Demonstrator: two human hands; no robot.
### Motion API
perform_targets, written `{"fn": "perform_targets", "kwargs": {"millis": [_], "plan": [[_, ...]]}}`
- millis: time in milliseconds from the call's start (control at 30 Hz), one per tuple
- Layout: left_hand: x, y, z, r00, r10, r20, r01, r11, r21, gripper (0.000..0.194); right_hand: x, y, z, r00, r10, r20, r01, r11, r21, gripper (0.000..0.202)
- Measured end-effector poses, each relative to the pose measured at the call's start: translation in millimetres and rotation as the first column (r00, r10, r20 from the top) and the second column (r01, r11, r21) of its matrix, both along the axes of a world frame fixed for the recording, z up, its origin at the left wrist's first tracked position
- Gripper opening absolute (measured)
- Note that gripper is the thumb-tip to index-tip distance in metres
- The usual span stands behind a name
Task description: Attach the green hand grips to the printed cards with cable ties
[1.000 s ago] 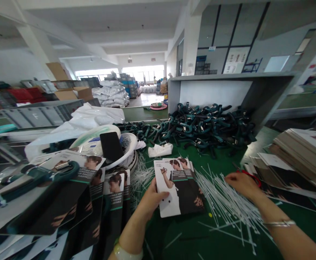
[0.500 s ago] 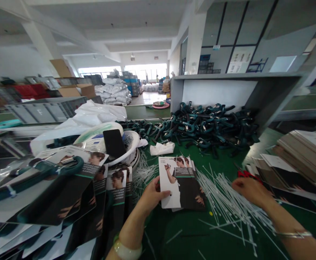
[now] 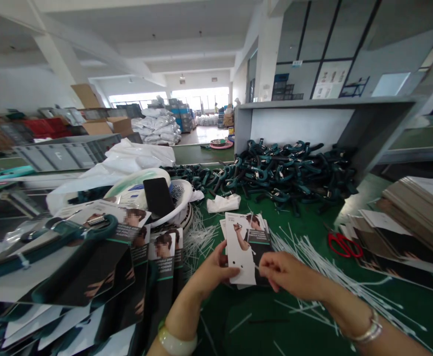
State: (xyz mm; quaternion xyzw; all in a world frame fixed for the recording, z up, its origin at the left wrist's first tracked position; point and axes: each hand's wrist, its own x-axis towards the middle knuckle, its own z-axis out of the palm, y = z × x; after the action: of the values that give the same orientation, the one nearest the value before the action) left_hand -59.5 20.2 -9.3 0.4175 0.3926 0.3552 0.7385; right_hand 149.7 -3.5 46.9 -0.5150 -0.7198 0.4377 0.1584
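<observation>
My left hand [image 3: 216, 267] grips the left edge of a printed card [image 3: 240, 252], thumb on its white front near two small holes. The card stands over a short stack of similar cards. In front of its right side, my right hand [image 3: 281, 274] is closed, with the end of a thin white zip tie [image 3: 256, 267] showing at its fingertips. Loose white zip ties [image 3: 313, 262] lie on the green table under and beyond my right forearm.
Dark green hand grips [image 3: 286, 170] are heaped at the back. Red scissors [image 3: 344, 245] and stacked cards [image 3: 416, 212] lie at right. Carded grips [image 3: 71, 267] pile up at left, beside a white bowl [image 3: 181, 198] with a black phone [image 3: 157, 197].
My right hand has moved left from the zip ties to the card, uncovering the red scissors. The held card has shifted slightly right and separated from the stack.
</observation>
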Motion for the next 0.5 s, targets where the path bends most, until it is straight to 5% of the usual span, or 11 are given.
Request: {"fn": "perform_targets", "kwargs": {"millis": [167, 500], "plan": [[-2.2, -1.8, 3.2, 1.0, 0.007, -0.001, -0.007, 1.0, 0.014, 0.088, -22.8, 2.8, -11.4, 0.984, -0.003, 0.18, 0.011, 0.999, -0.044, 0.019], [9.9, -4.3, 6.0, 0.994, 0.02, -0.106, 0.001, 0.981, 0.194, 0.071, -23.7, 12.6, 9.0, 0.901, 0.003, 0.435, -0.093, 0.978, 0.186, 0.017]]}}
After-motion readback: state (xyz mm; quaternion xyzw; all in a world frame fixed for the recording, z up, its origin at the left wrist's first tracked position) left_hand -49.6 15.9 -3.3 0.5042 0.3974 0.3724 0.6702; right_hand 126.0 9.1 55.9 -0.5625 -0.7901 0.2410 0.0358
